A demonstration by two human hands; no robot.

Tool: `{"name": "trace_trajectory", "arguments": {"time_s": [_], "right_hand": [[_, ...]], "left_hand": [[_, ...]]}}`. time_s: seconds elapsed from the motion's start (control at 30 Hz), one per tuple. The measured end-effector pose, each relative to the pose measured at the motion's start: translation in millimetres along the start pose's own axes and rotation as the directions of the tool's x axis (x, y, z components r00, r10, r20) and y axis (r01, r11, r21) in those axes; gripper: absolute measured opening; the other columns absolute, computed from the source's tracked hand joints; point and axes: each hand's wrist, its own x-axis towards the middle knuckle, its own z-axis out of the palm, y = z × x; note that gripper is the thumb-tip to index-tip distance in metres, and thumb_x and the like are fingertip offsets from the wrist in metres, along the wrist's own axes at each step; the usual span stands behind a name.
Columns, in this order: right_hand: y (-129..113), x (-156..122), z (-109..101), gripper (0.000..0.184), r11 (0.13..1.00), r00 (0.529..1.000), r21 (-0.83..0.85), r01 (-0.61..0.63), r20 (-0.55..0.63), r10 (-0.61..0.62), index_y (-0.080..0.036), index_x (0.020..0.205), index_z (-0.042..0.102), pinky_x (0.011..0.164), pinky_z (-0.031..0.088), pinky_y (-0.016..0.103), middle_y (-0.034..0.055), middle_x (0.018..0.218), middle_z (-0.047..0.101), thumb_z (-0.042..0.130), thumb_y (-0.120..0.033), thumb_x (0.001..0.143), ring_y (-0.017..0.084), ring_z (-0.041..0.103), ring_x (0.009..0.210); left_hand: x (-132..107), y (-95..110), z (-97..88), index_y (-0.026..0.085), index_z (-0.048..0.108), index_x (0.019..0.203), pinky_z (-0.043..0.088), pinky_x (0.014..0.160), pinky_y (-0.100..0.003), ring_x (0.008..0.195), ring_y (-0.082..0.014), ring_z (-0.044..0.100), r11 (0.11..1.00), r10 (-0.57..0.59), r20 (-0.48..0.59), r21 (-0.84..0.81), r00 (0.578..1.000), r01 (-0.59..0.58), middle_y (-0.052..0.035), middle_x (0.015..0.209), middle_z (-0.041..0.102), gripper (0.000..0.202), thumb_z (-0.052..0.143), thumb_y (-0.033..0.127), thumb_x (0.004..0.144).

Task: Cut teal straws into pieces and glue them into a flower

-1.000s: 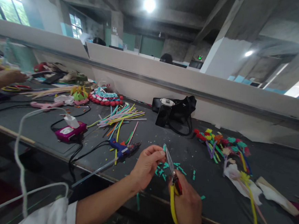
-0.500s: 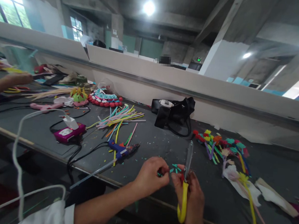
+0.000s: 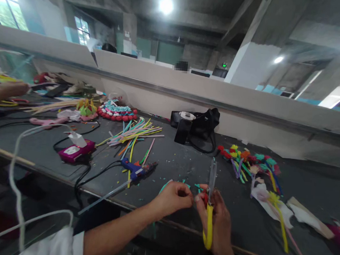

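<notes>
The right hand is closed around the yellow handles of the scissors. The blades stand upright, tips toward 12 o'clock, and appear to be shut. The left hand sits just beside it at 9 o'clock, fingers narrowed to a pinch on a thin teal strip that arcs back over the wrist. The fingertips of both hands nearly touch at the scissor pivot, above the near edge of the table.

Teal offcuts lie scattered at 12 o'clock of the hands. A blue glue gun lies at 10 o'clock, its cable trailing over the edge. A bundle of coloured stems lies beyond it. Finished paper flowers are at 2 o'clock, and a black bag is at 12 o'clock by the partition. Another person's hand works at far 9 o'clock.

Hazards, as judged:
- The left fingertips are close to the blades. Opening and closing the blades here could nick a finger.
- The strip is thin and held only by a pinch, so it could slip and give a skewed cut.
- Work is at the table's edge, so cut pieces could drop to the floor.
- The trailing cable could be snagged by the left forearm, dragging the glue gun.
</notes>
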Motion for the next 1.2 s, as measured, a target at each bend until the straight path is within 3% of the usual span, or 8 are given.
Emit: {"name": "trace_trajectory", "arguments": {"time_s": [0.1,0.27,0.43,0.53,0.63,0.83,1.2], "right_hand": [[-1,2,-3,0.020,0.999,0.997,0.051,0.000,0.077,-0.004,-0.018,0.100,0.062,0.062,0.054,0.023,0.0035,0.085,0.070,0.053,-0.029,0.085,0.014,0.068,0.067],[-1,-1,-1,0.025,0.997,0.994,0.076,-0.014,0.113,0.006,-0.019,0.105,0.062,0.067,0.056,0.026,0.0059,0.095,0.071,0.052,-0.034,0.087,0.016,0.069,0.075],[-3,-5,-2,0.028,0.998,0.995,-0.007,-0.057,0.082,0.057,-0.017,0.106,0.061,0.068,0.054,0.026,0.0062,0.094,0.071,0.054,-0.038,0.088,0.017,0.069,0.076],[-4,-11,-1,0.030,0.994,0.991,-0.096,-0.056,0.118,0.067,-0.019,0.107,0.062,0.066,0.053,0.025,0.0036,0.089,0.072,0.055,-0.041,0.088,0.016,0.069,0.072],[-2,-19,2,0.031,0.985,0.987,-0.173,-0.028,0.152,0.055,-0.020,0.109,0.063,0.067,0.054,0.026,0.0031,0.091,0.073,0.054,-0.040,0.087,0.018,0.070,0.076],[-2,-27,7,0.028,0.974,0.976,-0.227,0.022,0.215,0.028,-0.022,0.110,0.063,0.066,0.053,0.026,0.0024,0.093,0.074,0.051,-0.034,0.088,0.018,0.071,0.077],[-3,-24,8,0.027,0.956,0.980,-0.275,0.102,0.195,-0.049,-0.021,0.106,0.064,0.062,0.052,0.025,0.0014,0.087,0.075,0.046,-0.032,0.089,0.017,0.072,0.073]], "left_hand": [[3,2,-7.5,0.014,0.063,0.061,0.034,0.057,-0.023,0.056,-0.0104,0.048,0.973,-0.117,0.114,-0.186,0.987,0.137,0.0024,0.055,0.055,0.009,0.060,0.022,0.062],[4,3,-9.8,0.014,0.063,0.059,0.033,0.056,-0.023,0.054,-0.0099,0.047,0.947,-0.152,0.127,-0.264,0.980,0.181,0.0028,0.052,0.055,0.006,0.064,0.020,0.057],[4,6,-7.1,0.014,0.064,0.062,0.034,0.059,-0.022,0.056,-0.0085,0.045,0.879,-0.071,-0.086,-0.476,0.994,0.022,0.0023,0.056,0.056,0.003,0.065,0.016,0.060],[7,11,-9.6,0.016,0.062,0.064,0.034,0.060,-0.022,0.057,-0.0085,0.045,0.766,-0.056,-0.249,-0.631,0.967,-0.118,0.0033,0.056,0.054,0.004,0.066,0.015,0.063],[9,13,-11.9,0.016,0.061,0.066,0.037,0.063,-0.022,0.061,-0.0097,0.049,0.667,-0.030,-0.328,-0.710,0.944,-0.225,0.0027,0.059,0.055,0.008,0.069,0.017,0.066],[8,12,-8.2,0.016,0.061,0.070,0.041,0.065,-0.022,0.064,-0.0101,0.053,0.587,-0.032,-0.318,-0.773,0.948,-0.239,0.0018,0.066,0.059,0.011,0.072,0.018,0.069],[7,10,-6.2,0.016,0.061,0.068,0.040,0.062,-0.020,0.062,-0.0083,0.050,0.605,-0.051,-0.332,-0.761,0.942,-0.236,0.0033,0.064,0.056,0.014,0.074,0.019,0.068]]}}
